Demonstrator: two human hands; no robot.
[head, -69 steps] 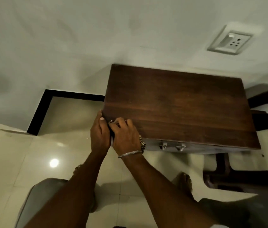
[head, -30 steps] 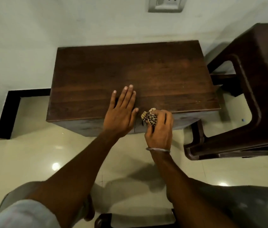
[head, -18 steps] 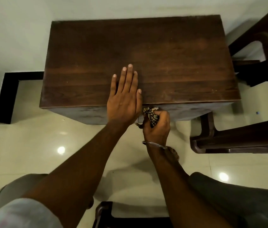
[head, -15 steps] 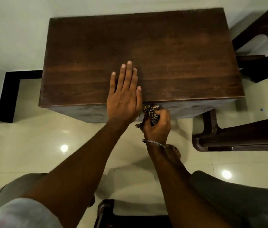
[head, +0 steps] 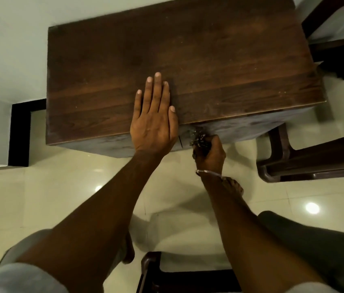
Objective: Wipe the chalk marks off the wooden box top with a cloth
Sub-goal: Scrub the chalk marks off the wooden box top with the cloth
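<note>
Dark brown rectangular wooden box (head: 209, 60) stands on the glossy cream tiled floor (head: 61, 197), its far side close to a pale wall (head: 8, 39). Left hand (head: 154, 119) lies flat on the box top near the front edge, palm down, fingers straight and close together, pointing away from the person. Right hand (head: 210, 152) is lower, off the top, against the box's front face just right of the left hand; its fingers are curled around a small bunched checked black-and-cream cloth (head: 199, 140). The cloth pokes out above the fist and touches the front face just beneath the top's front edge, so it is not on the top surface. The top shows only faint pale specks; chalk marks cannot be told apart from the grain. Thin metal bangle (head: 209, 172) on the right wrist. Dark brown chair (head: 314, 161) stands just right of the box.
</note>
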